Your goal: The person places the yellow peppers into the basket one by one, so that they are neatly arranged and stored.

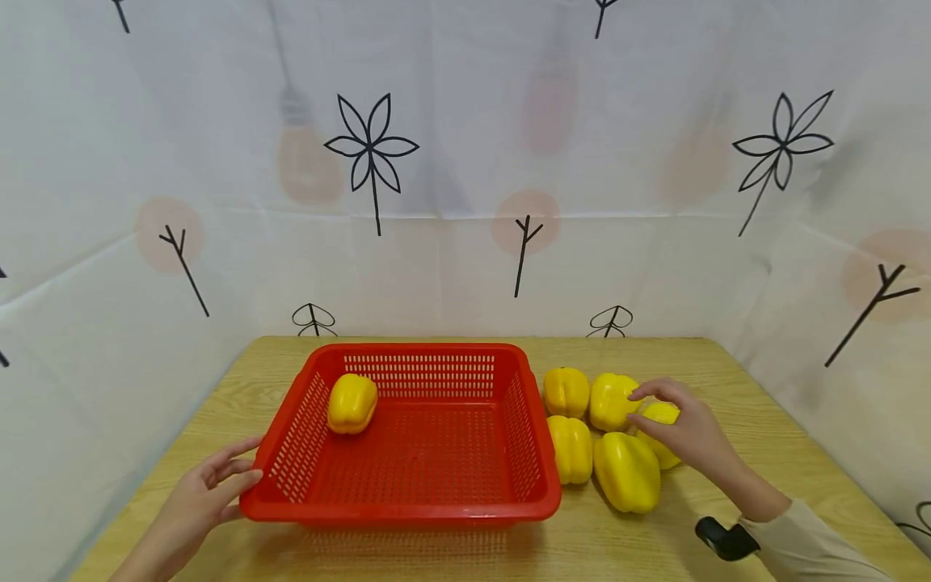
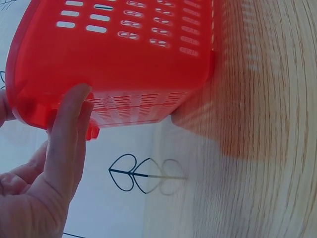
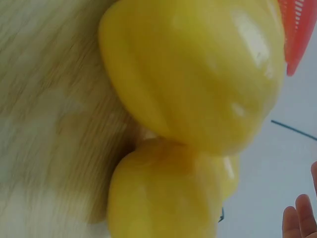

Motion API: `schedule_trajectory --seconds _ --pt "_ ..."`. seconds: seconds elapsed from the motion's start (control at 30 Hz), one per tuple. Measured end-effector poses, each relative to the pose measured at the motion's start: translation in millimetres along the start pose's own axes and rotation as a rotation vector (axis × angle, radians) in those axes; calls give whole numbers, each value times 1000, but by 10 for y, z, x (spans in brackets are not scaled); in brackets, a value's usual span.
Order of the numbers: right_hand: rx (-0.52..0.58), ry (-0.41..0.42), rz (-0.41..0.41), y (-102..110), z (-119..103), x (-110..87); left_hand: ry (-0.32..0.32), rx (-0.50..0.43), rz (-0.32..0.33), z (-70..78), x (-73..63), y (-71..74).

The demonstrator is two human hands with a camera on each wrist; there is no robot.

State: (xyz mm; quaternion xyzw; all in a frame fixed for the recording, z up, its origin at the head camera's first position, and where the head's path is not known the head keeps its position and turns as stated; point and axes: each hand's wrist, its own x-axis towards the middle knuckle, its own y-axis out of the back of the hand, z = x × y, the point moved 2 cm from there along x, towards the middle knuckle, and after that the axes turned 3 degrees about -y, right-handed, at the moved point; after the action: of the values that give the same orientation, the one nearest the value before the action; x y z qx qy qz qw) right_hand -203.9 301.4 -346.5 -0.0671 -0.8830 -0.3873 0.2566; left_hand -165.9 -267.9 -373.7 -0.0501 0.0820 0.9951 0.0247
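A red plastic basket (image 1: 407, 512) with slotted walls stands on the table, one yellow bell pepper (image 1: 352, 403) lying in its left part. My left hand (image 1: 200, 497) holds the basket's rim near the front left corner; in the left wrist view its fingers (image 2: 67, 129) lie against the outside wall under the lip. Right of the basket, several yellow bell peppers (image 1: 627, 473) sit close together. Over the rightmost pepper (image 1: 660, 436) hovers my right hand (image 1: 687, 428), thumb and fingers parted with nothing between them. Peppers (image 3: 198, 74) fill much of the right wrist view.
The wood-grain table (image 1: 618, 550) runs back to a white patterned cloth (image 1: 451, 267) that hangs behind and along both sides. A black strap mount (image 1: 726, 539) sits at my right wrist, by a beige sleeve (image 1: 807, 541).
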Motion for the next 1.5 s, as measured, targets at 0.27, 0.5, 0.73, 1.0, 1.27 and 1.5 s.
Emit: schedule_trajectory --seconds 0.27,0.5,0.73,1.0,1.27,1.5 --pt "-13 29 3 23 158 5 -13 -3 6 -7 9 6" --pt "-61 86 20 16 296 -18 -7 7 5 -10 9 1" --pt "-69 115 8 15 450 -32 -22 7 9 -7 14 5" --pt "-112 98 -21 12 618 -56 -7 8 18 -2 13 -9" --pt "-124 54 -111 55 706 -101 -12 0 16 -4 15 -14" --pt "-125 21 -178 123 746 -89 -15 -8 14 -15 16 -1"
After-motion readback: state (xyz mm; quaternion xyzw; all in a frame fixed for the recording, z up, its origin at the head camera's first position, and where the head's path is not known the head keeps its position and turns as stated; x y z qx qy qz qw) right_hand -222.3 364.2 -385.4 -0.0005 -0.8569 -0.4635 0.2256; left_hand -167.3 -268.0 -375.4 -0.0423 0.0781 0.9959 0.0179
